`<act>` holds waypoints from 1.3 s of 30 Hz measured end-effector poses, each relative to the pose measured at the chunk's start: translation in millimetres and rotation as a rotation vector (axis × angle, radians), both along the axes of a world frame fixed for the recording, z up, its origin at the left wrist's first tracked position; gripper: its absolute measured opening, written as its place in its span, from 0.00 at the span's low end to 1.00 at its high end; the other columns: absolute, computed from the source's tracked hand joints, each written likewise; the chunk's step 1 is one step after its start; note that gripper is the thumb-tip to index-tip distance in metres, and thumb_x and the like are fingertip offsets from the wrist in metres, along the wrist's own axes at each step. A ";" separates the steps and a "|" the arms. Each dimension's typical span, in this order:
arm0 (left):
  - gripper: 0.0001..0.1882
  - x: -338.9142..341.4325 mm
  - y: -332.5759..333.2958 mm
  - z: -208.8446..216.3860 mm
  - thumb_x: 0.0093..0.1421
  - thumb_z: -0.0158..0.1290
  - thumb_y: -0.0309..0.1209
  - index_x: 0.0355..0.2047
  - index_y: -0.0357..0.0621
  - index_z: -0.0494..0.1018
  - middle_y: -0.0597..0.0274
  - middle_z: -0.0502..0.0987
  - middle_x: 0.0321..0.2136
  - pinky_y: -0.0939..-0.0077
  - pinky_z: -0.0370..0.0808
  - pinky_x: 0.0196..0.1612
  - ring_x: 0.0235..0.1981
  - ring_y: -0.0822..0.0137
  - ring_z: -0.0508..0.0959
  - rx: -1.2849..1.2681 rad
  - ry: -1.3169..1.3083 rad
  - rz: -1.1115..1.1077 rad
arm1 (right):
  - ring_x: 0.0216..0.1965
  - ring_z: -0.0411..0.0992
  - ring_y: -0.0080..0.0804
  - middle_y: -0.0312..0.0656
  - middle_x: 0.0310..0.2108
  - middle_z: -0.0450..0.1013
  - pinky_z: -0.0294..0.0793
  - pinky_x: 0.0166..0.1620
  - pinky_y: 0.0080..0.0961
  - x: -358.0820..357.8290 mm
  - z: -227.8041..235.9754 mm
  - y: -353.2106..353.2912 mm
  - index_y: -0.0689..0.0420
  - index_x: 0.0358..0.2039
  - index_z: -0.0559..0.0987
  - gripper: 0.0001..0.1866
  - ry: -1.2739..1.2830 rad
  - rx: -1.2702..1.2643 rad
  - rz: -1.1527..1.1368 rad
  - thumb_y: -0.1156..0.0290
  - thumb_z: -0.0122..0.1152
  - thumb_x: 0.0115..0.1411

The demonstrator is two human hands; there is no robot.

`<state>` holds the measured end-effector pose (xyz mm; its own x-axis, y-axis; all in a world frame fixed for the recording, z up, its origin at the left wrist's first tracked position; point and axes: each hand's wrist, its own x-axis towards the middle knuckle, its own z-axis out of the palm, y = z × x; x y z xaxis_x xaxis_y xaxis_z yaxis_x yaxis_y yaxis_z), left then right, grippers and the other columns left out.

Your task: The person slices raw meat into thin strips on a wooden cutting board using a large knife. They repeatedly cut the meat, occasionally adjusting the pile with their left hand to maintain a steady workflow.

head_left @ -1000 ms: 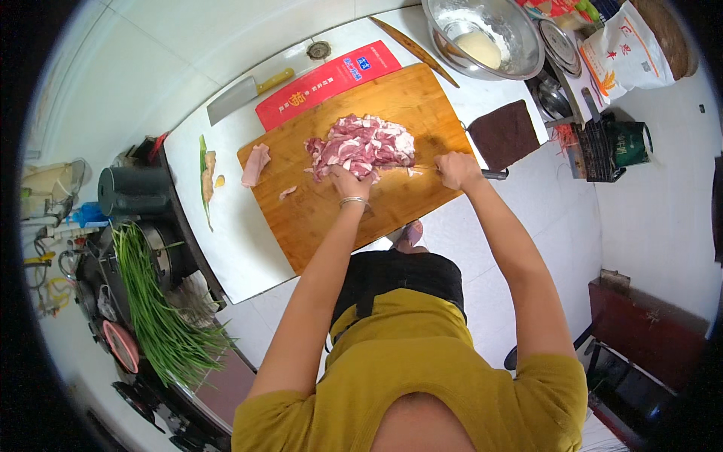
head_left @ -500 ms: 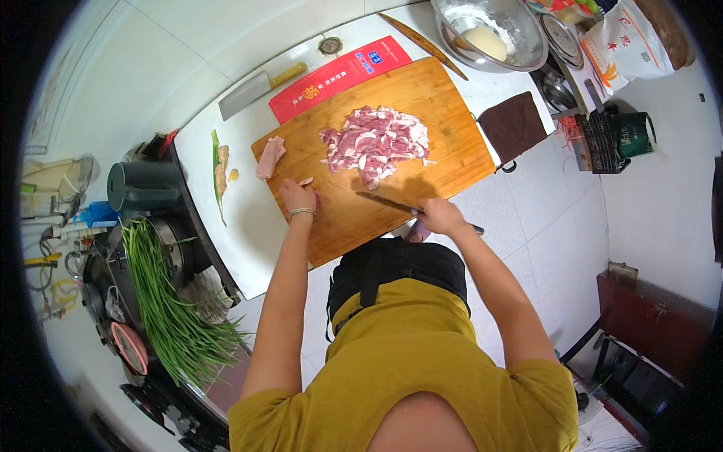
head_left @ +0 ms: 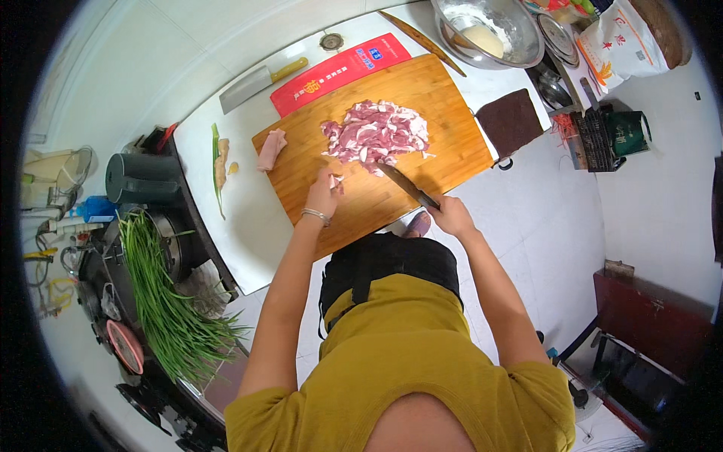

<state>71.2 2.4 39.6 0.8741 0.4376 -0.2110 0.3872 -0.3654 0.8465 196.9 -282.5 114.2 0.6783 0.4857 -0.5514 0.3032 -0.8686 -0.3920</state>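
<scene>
A wooden cutting board [head_left: 444,128] lies on the white counter. On its middle is a heap of sliced raw meat [head_left: 374,132], pink with white fat. My left hand [head_left: 324,193] is closed on a small bit of raw meat [head_left: 337,182], just left of the heap and above the board. My right hand [head_left: 453,215] grips a knife by its handle, with the dark blade [head_left: 404,183] pointing up and left to the near edge of the heap. An uncut strip of meat [head_left: 272,150] rests at the board's left edge.
Behind the board lie a cleaver [head_left: 256,84] and a red package [head_left: 339,74]. Ginger [head_left: 221,162] and a green onion [head_left: 215,143] lie left. A steel bowl with dough [head_left: 520,45] stands far right, near a brown cloth [head_left: 512,124]. Green stalks [head_left: 166,301] hang over the left side.
My left hand has moved right and a little away from me, carrying the bit of meat toward the heap. The knife has shifted slightly, its tip now by the heap's near edge.
</scene>
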 end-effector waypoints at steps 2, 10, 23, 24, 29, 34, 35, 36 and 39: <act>0.19 -11.7 8.7 1.7 0.51 0.49 0.17 0.44 0.43 0.63 0.54 0.77 0.30 0.70 0.73 0.37 0.35 0.61 0.78 -0.036 0.046 -0.024 | 0.35 0.72 0.56 0.56 0.30 0.74 0.72 0.40 0.45 -9.4 -2.7 -4.0 0.58 0.34 0.77 0.13 0.010 0.028 -0.063 0.62 0.55 0.54; 0.18 8.9 -10.2 -1.1 0.52 0.50 0.19 0.45 0.42 0.65 0.54 0.77 0.34 0.73 0.74 0.39 0.36 0.65 0.78 -0.688 -0.090 -0.198 | 0.34 0.72 0.56 0.57 0.28 0.73 0.71 0.38 0.42 -26.5 1.2 7.3 0.62 0.32 0.77 0.13 -0.002 0.125 -0.060 0.65 0.58 0.52; 0.14 -14.6 -7.7 23.4 0.48 0.55 0.29 0.38 0.45 0.73 0.54 0.71 0.37 0.62 0.68 0.45 0.41 0.53 0.70 0.628 0.228 -0.110 | 0.36 0.73 0.54 0.57 0.31 0.74 0.72 0.40 0.44 -32.7 -3.4 12.6 0.60 0.37 0.75 0.14 0.002 0.060 -0.087 0.64 0.56 0.54; 0.15 -11.1 -11.5 22.6 0.49 0.55 0.29 0.39 0.46 0.73 0.54 0.71 0.38 0.62 0.68 0.45 0.41 0.53 0.70 0.613 0.145 -0.159 | 0.36 0.73 0.54 0.57 0.31 0.74 0.72 0.40 0.44 -34.4 -3.1 14.2 0.60 0.37 0.75 0.14 0.001 0.053 -0.093 0.64 0.57 0.54; 0.13 11.6 -51.6 -17.3 0.50 0.54 0.31 0.38 0.45 0.73 0.56 0.71 0.39 0.61 0.69 0.44 0.42 0.53 0.70 0.650 -0.092 -0.446 | 0.34 0.72 0.57 0.60 0.29 0.73 0.72 0.38 0.46 -39.2 -8.5 13.9 0.63 0.34 0.73 0.13 -0.032 0.197 -0.087 0.65 0.56 0.54; 0.12 21.9 -73.3 -26.5 0.51 0.55 0.34 0.33 0.41 0.71 0.53 0.72 0.36 0.58 0.70 0.41 0.37 0.51 0.73 0.657 0.063 -0.144 | 0.32 0.72 0.58 0.61 0.25 0.72 0.70 0.37 0.48 -46.9 -8.2 15.1 0.63 0.32 0.70 0.11 -0.067 0.188 -0.004 0.67 0.54 0.55; 0.13 17.4 -78.5 -33.2 0.50 0.56 0.36 0.32 0.40 0.70 0.52 0.71 0.33 0.56 0.70 0.40 0.34 0.50 0.73 0.586 0.111 -0.092 | 0.30 0.72 0.58 0.60 0.24 0.72 0.70 0.36 0.49 -48.1 -4.3 16.8 0.62 0.32 0.70 0.11 -0.070 0.159 0.018 0.67 0.53 0.56; 0.13 12.9 -77.9 -27.3 0.50 0.56 0.36 0.31 0.41 0.70 0.52 0.71 0.32 0.57 0.70 0.40 0.34 0.52 0.73 0.564 0.079 -0.088 | 0.30 0.72 0.58 0.59 0.24 0.73 0.70 0.36 0.49 -49.6 -7.4 19.4 0.62 0.32 0.70 0.11 -0.087 0.143 0.029 0.66 0.52 0.57; 0.11 -4.1 -70.2 -9.7 0.50 0.56 0.36 0.29 0.43 0.70 0.55 0.71 0.32 0.60 0.70 0.39 0.35 0.55 0.72 0.578 -0.041 -0.087 | 0.29 0.73 0.57 0.57 0.24 0.73 0.70 0.35 0.49 -54.8 -21.5 27.7 0.61 0.33 0.70 0.10 -0.134 0.090 0.056 0.66 0.49 0.57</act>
